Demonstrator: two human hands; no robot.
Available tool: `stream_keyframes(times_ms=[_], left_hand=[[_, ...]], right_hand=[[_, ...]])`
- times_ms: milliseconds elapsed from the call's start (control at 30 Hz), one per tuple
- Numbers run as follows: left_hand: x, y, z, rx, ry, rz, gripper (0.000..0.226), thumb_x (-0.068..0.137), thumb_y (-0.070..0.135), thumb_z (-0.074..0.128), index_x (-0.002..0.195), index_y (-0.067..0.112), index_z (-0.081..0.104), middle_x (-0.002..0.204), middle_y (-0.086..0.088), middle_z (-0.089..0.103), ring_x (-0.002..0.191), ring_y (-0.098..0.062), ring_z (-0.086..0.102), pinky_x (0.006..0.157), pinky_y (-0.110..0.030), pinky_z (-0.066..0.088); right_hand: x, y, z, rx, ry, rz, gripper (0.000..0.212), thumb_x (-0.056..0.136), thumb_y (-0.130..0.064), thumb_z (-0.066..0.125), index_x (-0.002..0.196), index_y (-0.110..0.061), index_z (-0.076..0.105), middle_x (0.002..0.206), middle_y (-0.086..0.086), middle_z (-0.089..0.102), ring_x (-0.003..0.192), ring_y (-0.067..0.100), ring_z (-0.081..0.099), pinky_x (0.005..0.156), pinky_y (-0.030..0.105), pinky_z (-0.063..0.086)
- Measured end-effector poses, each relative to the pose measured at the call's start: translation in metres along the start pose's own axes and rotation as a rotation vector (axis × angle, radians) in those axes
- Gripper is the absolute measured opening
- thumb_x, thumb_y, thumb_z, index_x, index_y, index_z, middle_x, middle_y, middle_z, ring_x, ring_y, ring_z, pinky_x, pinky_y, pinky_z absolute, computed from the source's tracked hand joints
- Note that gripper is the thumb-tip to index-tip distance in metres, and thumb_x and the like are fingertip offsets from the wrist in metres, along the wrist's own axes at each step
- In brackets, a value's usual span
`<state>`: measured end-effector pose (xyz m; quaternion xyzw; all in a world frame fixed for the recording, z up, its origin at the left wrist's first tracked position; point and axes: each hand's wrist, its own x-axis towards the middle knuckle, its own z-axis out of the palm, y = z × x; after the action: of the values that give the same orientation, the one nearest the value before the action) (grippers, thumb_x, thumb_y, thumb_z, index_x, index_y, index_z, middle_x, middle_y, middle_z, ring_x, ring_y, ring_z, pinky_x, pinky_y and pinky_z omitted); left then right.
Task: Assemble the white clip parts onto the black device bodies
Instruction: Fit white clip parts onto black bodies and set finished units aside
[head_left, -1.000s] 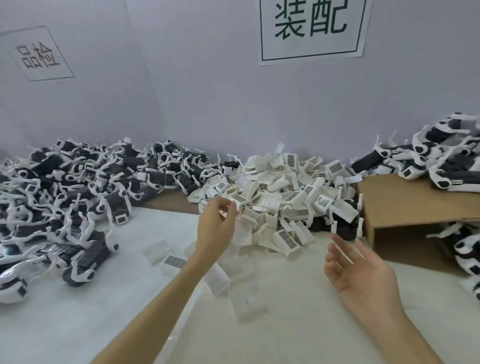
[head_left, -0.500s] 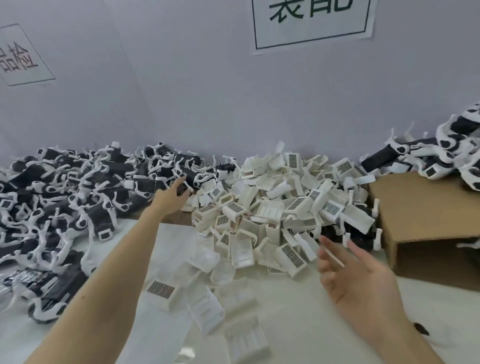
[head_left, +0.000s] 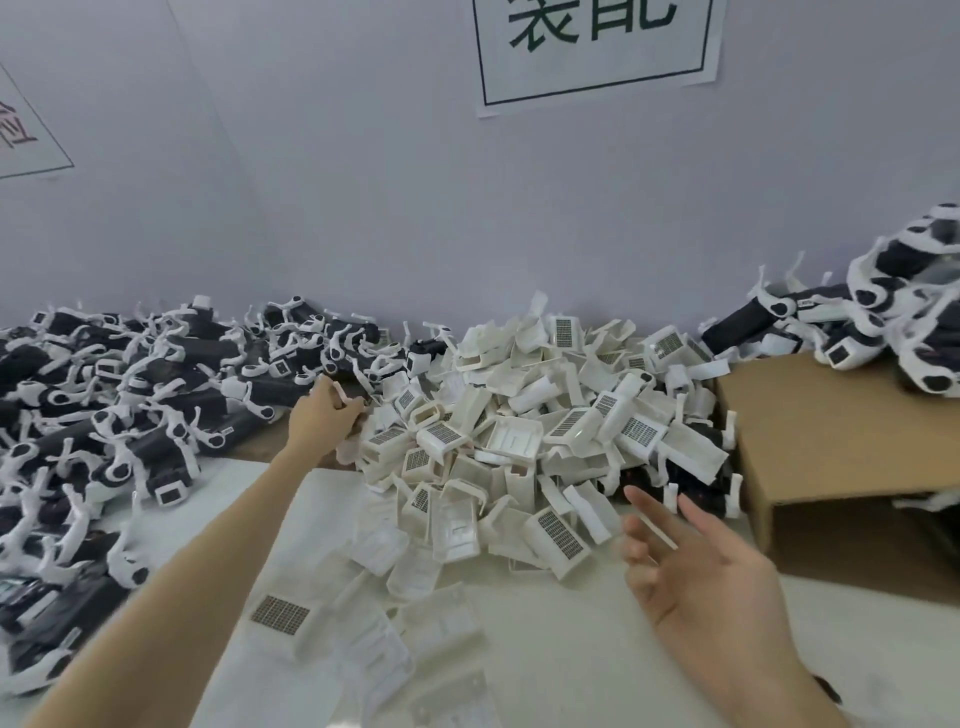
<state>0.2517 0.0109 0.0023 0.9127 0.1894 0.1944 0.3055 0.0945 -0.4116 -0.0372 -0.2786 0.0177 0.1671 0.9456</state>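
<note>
A big heap of white clip parts (head_left: 524, 431) fills the middle of the white table, with loose ones spilling toward me. Black device bodies with white arms (head_left: 130, 415) are piled along the left. My left hand (head_left: 324, 415) reaches far forward to the gap between the two heaps, its fingers curled around a black device body (head_left: 358, 387) at the pile's right end. My right hand (head_left: 691, 566) hovers palm up over the table in front of the clip heap, fingers spread and holding nothing.
A brown cardboard box (head_left: 831, 441) stands at the right with more black-and-white devices (head_left: 893, 332) stacked on top. A grey wall with a paper sign (head_left: 597, 52) closes the back. Loose clips (head_left: 280, 616) lie near my left forearm.
My left hand went from the clip heap's near edge leftward and farther back, and now curls on a black body. The right hand stayed open, palm up. The view dipped.
</note>
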Motion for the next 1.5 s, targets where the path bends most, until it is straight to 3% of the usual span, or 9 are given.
stream_keyframes(times_ms=[233,467,633,800,1000,1133,1233,1333,1500], left_hand=[[-0.125,0.065,-0.051,-0.394,0.045,0.219,0.017,0.103,0.021,0.059,0.099,0.013,0.044,0.074,-0.01,0.046,0.058,-0.014,0.036,0.055,-0.031,0.034],[-0.263,0.134,-0.006,-0.689,-0.261,0.38,0.017,0.104,0.026,0.061,0.099,0.027,0.044,0.074,0.003,0.044,0.059,-0.008,0.039,0.055,-0.019,0.036],[-0.292,0.132,0.028,-0.801,-0.288,0.373,0.011,0.109,0.028,0.056,0.114,0.021,0.049,0.083,-0.003,0.058,0.069,-0.01,0.053,0.064,-0.024,0.04],[-0.304,0.129,0.037,-0.841,-0.378,0.327,0.023,0.106,0.034,0.061,0.127,0.027,0.058,0.094,0.007,0.072,0.08,0.002,0.065,0.073,-0.01,0.046],[-0.309,0.127,0.03,-0.978,-0.543,0.262,0.04,0.099,0.043,0.071,0.135,0.04,0.054,0.113,-0.002,0.078,0.109,-0.02,0.075,0.084,-0.009,0.049],[-0.302,0.118,0.022,-1.076,-0.537,0.284,0.072,0.094,0.028,0.079,0.149,0.05,0.038,0.122,-0.009,0.075,0.117,-0.024,0.072,0.095,-0.019,0.052],[-0.288,0.107,0.005,-0.942,-0.707,0.405,0.083,0.093,0.03,0.082,0.158,0.053,0.035,0.147,0.006,0.062,0.136,-0.014,0.06,0.107,-0.021,0.05],[-0.283,0.103,-0.002,-0.866,-0.871,0.508,0.074,0.098,0.014,0.077,0.158,0.041,0.043,0.155,0.014,0.054,0.144,-0.011,0.052,0.105,-0.019,0.048],[-0.287,0.107,0.002,-0.86,-0.895,0.426,0.076,0.102,-0.006,0.059,0.156,0.046,0.046,0.158,0.001,0.051,0.136,-0.024,0.059,0.111,-0.039,0.052]], right_hand=[[-0.009,0.003,0.011,-0.036,0.049,-0.02,0.05,0.088,-0.03,0.068,0.125,0.004,0.071,0.094,0.017,0.068,0.069,0.023,0.064,0.052,0.027,0.057],[-0.031,-0.009,0.041,-0.274,-0.061,-0.111,0.051,0.103,-0.047,0.062,0.14,-0.012,0.062,0.136,0.026,0.065,0.126,0.042,0.064,0.106,0.054,0.054],[-0.054,-0.015,0.025,-0.434,0.016,-0.172,0.037,0.096,-0.04,0.072,0.109,-0.006,0.081,0.128,0.02,0.072,0.12,0.033,0.07,0.094,0.038,0.06],[-0.062,-0.007,0.003,-0.523,0.013,-0.262,0.045,0.089,-0.035,0.079,0.112,0.003,0.076,0.126,0.019,0.071,0.126,0.026,0.066,0.098,0.033,0.058],[-0.066,-0.01,0.012,-0.584,0.22,-0.317,0.053,0.085,-0.042,0.075,0.124,-0.006,0.073,0.122,0.015,0.074,0.104,0.033,0.076,0.083,0.035,0.064],[-0.074,-0.01,0.016,-0.389,0.066,-0.075,0.077,0.094,-0.067,0.05,0.137,-0.005,0.062,0.131,0.019,0.07,0.114,0.044,0.071,0.074,0.041,0.065],[-0.079,-0.018,0.015,-0.286,0.054,0.133,0.086,0.092,-0.08,0.038,0.137,-0.011,0.063,0.131,0.022,0.07,0.101,0.046,0.074,0.046,0.028,0.055],[-0.079,-0.014,0.016,-0.274,0.085,0.142,0.057,0.092,-0.057,0.062,0.121,-0.008,0.068,0.119,0.024,0.072,0.073,0.035,0.071,0.037,0.024,0.045],[-0.078,-0.011,0.015,-0.383,0.043,-0.019,0.031,0.088,-0.028,0.066,0.11,-0.007,0.072,0.108,0.021,0.072,0.076,0.032,0.066,0.054,0.032,0.053]])
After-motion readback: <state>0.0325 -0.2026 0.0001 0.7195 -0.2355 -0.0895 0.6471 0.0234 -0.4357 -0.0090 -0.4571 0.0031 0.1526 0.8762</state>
